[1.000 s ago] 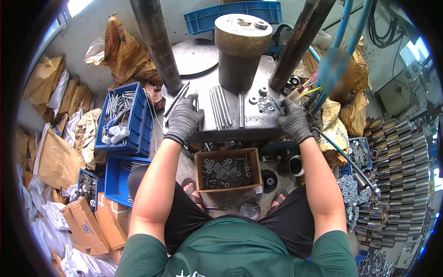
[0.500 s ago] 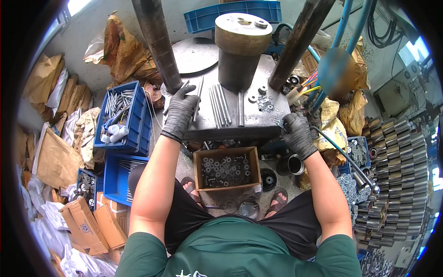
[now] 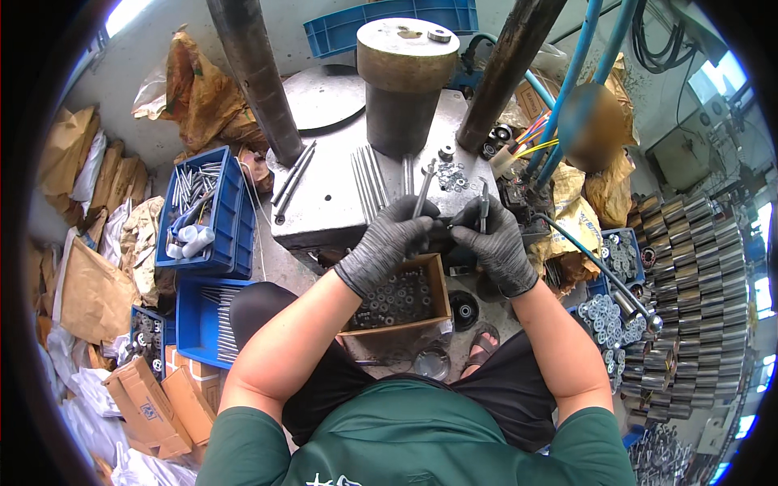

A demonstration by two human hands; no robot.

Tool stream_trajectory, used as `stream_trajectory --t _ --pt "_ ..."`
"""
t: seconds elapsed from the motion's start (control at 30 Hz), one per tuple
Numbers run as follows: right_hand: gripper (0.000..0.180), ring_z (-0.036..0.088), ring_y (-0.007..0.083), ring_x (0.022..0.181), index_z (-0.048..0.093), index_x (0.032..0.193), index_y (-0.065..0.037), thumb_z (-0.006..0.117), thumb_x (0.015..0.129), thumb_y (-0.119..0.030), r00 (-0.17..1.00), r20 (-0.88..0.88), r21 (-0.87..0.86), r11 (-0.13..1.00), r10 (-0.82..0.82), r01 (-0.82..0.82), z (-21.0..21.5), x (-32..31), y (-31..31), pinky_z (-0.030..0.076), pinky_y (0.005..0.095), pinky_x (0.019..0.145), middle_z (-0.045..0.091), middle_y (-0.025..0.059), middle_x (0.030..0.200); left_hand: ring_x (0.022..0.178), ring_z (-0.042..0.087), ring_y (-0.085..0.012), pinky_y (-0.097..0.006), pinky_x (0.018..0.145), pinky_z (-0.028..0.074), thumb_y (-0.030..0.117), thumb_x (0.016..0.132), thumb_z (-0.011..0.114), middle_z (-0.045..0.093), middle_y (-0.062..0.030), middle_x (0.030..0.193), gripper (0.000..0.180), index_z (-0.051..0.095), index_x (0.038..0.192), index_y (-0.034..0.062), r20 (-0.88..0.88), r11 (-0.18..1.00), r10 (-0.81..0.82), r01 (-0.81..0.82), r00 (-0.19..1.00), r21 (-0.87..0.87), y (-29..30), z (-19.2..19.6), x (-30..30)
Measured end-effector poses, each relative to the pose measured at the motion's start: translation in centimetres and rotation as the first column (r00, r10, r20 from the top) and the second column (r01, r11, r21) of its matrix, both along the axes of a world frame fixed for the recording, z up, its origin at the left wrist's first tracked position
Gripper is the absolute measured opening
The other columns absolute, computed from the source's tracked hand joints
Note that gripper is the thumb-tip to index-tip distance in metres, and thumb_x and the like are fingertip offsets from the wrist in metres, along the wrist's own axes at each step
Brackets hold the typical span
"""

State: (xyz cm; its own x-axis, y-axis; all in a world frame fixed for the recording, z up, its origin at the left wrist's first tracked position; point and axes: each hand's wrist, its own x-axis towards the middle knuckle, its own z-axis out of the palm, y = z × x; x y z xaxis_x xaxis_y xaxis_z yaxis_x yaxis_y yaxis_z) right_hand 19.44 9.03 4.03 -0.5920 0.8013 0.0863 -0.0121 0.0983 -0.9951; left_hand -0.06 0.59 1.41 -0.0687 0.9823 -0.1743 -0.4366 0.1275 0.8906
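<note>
Both my hands wear dark grey gloves and are close together over the front edge of the metal bench (image 3: 324,212). My left hand (image 3: 391,243) is closed around a thin metal rod (image 3: 423,193), its upper end sticking up. Beside it my right hand (image 3: 501,249) grips a small pliers-like tool (image 3: 485,202) with narrow tips; its handles are hidden in the glove. Several similar rods (image 3: 369,182) lie side by side on the bench, with two more rods (image 3: 294,174) at its left. Small rings (image 3: 454,176) are scattered behind my right hand.
Below my hands stands a cardboard box (image 3: 442,296) with small round parts. A thick steel cylinder (image 3: 397,105) and two dark columns (image 3: 258,89) (image 3: 506,77) rise from the bench. Blue crates (image 3: 243,211) stand at left; stacked metal tubes (image 3: 689,300) fill the right.
My left hand has moved right and toward me from the bench's left, bringing a rod with it. My right hand has shifted left, and the tool's tips now point up.
</note>
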Motion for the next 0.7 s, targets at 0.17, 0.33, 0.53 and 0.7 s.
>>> stream_trajectory --t 0.17,0.33,0.53,0.7 --pt "0.022 0.061 0.0096 0.083 0.062 0.1 -0.006 0.077 0.084 -0.002 1.0 0.008 -0.06 0.998 0.029 -0.029 0.5 0.0 -0.4 0.053 0.0278 0.076 0.065 0.0005 0.089 0.066 0.053 -0.0068 -0.02 0.058 0.044 0.02 0.097 0.071 0.06 0.0004 0.084 0.022 0.059 0.111 0.006 0.018 0.993 -0.109 0.108 0.994 0.053 0.4 -0.5 1.1" --pt "0.022 0.061 0.0097 0.083 0.062 0.101 -0.005 0.077 0.085 -0.004 0.999 0.053 -0.02 1.0 0.01 -0.009 -0.2 0.3 -0.4 0.054 0.0283 0.077 0.065 0.0003 0.089 0.064 0.053 -0.0068 -0.02 0.057 0.043 0.024 0.099 0.069 0.06 0.0004 0.083 0.023 0.06 0.109 0.0065 0.003 0.991 -0.137 0.137 0.991 0.003 0.6 -1.0 1.6" --pt "0.032 0.061 0.011 0.094 0.06 0.116 -0.002 0.075 0.087 -0.007 0.994 0.097 -0.215 0.976 0.049 -0.027 0.6 0.5 -0.6 0.053 0.0282 0.085 0.066 0.006 0.103 0.064 0.055 -0.007 -0.02 0.053 0.043 0.022 0.101 0.065 0.061 -0.0004 0.083 0.016 0.061 0.107 0.0075 -0.011 0.994 -0.087 0.086 0.996 -0.062 0.4 -0.8 1.7" --pt "0.056 0.061 0.0164 0.106 0.053 0.135 0.003 0.076 0.085 -0.008 0.983 0.116 -0.264 0.958 0.143 -0.108 1.4 1.4 -0.9 0.052 0.0322 0.093 0.063 0.014 0.122 0.061 0.055 -0.0076 -0.021 0.051 0.045 0.019 0.101 0.063 0.061 -0.0009 0.082 0.012 0.06 0.105 0.0084 0.139 0.987 0.089 -0.069 0.986 -0.145 0.1 1.1 0.8"
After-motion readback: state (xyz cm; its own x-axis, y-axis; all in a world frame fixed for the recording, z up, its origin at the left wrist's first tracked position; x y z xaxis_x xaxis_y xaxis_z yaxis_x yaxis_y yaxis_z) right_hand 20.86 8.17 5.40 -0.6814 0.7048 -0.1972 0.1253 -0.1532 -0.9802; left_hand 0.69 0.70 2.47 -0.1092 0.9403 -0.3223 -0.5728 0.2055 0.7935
